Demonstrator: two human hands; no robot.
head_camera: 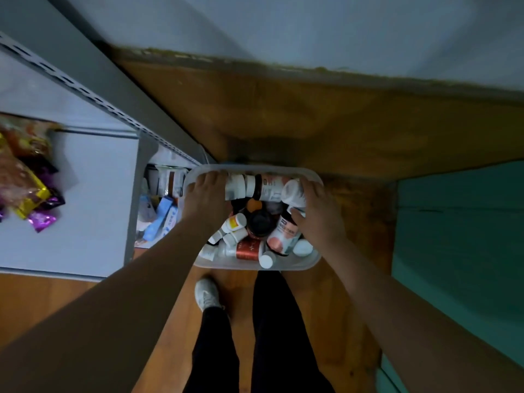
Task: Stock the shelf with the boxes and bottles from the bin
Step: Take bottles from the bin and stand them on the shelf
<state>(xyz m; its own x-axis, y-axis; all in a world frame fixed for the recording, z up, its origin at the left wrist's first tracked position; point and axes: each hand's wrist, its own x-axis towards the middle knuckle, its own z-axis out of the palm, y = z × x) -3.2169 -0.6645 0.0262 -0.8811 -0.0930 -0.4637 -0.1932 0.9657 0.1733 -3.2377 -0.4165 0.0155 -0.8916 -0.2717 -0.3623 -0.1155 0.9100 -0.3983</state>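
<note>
From the head camera, looking straight down, I see both bare arms reaching into a translucent plastic bin (pixel 313 177) at the centre of the frame, standing on a wooden floor (pixel 312 123); the bin is heaped with bottles, among them a white-capped bottle (pixel 267 259) at its lower edge and a copper-labelled bottle (pixel 249 250) just left of it; my left hand (pixel 205 198) lies over the bin's upper left corner, fingers curled down toward the rim beside a white bottle (pixel 234 187), though I cannot tell whether they grip the rim or the bottle; my right hand (pixel 319 214) curls its fingers round a white bottle with a rounded cap (pixel 292 192) at the bin's upper right; the grey shelf (pixel 93 194) fills the left of the frame, with small boxes (pixel 160 219) on a lower tier just left of the bin and purple and gold packets (pixel 31 191) at the far left; dark trousers (pixel 272 336) and a pale shoe (pixel 207 293) show below the bin.
</note>
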